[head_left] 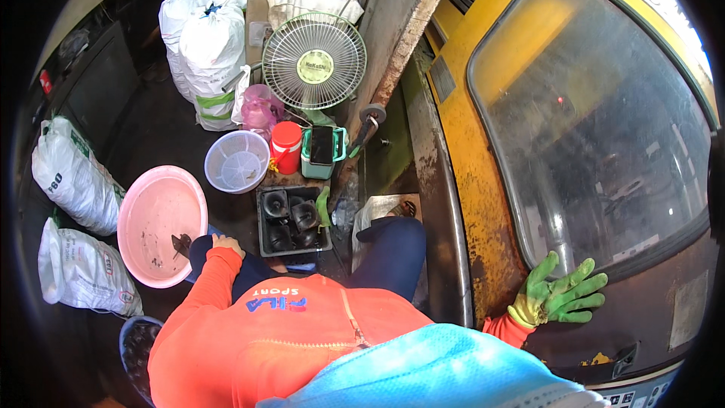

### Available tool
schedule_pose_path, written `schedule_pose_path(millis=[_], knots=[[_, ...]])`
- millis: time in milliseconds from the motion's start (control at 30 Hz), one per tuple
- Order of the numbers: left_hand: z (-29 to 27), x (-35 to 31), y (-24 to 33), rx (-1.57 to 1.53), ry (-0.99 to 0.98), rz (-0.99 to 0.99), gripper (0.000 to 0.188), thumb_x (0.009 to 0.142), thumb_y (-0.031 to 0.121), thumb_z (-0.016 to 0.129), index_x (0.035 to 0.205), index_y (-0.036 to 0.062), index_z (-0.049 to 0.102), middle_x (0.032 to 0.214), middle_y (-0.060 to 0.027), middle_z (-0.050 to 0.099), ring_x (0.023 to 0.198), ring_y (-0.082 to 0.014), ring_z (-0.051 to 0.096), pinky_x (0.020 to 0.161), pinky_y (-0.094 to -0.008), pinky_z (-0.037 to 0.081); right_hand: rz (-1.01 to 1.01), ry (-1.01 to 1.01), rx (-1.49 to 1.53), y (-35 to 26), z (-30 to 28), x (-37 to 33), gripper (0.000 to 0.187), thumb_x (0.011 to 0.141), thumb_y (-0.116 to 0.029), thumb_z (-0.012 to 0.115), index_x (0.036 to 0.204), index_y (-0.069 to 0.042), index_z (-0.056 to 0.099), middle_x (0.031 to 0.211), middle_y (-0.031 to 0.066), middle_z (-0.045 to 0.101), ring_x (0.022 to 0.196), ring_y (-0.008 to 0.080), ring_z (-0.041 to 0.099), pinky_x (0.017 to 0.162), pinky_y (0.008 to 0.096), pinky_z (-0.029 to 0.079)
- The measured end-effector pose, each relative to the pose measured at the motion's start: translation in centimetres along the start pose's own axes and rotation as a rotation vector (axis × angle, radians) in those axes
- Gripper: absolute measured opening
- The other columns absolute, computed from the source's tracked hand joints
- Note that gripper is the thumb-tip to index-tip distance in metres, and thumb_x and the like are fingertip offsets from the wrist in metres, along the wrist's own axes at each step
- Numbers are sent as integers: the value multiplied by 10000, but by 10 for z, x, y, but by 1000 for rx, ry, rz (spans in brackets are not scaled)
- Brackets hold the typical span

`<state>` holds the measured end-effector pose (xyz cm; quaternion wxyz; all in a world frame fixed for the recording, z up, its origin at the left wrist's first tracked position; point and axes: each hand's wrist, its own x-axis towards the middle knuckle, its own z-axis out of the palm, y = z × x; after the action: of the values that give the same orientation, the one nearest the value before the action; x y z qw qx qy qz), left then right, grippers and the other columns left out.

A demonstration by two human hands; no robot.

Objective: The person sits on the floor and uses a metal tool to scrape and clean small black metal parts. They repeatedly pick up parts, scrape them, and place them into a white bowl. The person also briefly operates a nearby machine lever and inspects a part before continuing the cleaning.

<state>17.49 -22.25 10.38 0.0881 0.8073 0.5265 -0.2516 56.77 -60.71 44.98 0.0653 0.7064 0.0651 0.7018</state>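
My left hand (pixel 229 244), bare, lies on my left knee beside the pink basin (pixel 162 189); its fingers rest along the dark trouser leg and are partly hard to see. A small dark object (pixel 181 245), its kind unclear, shows at the basin's near rim, next to that knee. My right hand (pixel 563 293) wears a green and yellow glove (pixel 551 298). Its fingers are spread and it holds nothing, touching or just in front of the lower edge of the yellow machine's window (pixel 596 121).
Between my legs is a black tray (pixel 260 238) of round black parts. Beyond stand a white basket (pixel 236 153), a red jug (pixel 286 143), a teal container (pixel 314 170) and a fan (pixel 315 38). White sacks (pixel 211 60) stand at the back; more sacks (pixel 91 272) lie left.
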Motion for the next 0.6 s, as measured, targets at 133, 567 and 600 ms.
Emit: schedule_pose_path(millis=[133,567,600], knots=[[-1,0,-2,1,6,11,405,805,355,550,1101,109,676,1192,-109,620,1213,-279,486,1091,-461,225,-6,17,9,0,1,1,617,912,-555,412,1310,-96,520,1401,181,433,1282,439,359,1082,530,124],[2,3,-5,22,-6,19,436,811,420,566,1110,121,674,1196,-115,616,1203,-275,491,1083,-452,232,-43,58,-4,-1,0,3,586,882,-520,503,1293,-103,529,1376,161,470,1235,443,403,999,538,226],[2,3,-4,22,0,19,436,810,422,567,1106,120,675,1191,-115,618,1199,-276,494,1082,-455,233,-43,56,2,-1,-1,4,582,882,-518,504,1291,-104,530,1375,163,470,1236,442,403,998,538,228]])
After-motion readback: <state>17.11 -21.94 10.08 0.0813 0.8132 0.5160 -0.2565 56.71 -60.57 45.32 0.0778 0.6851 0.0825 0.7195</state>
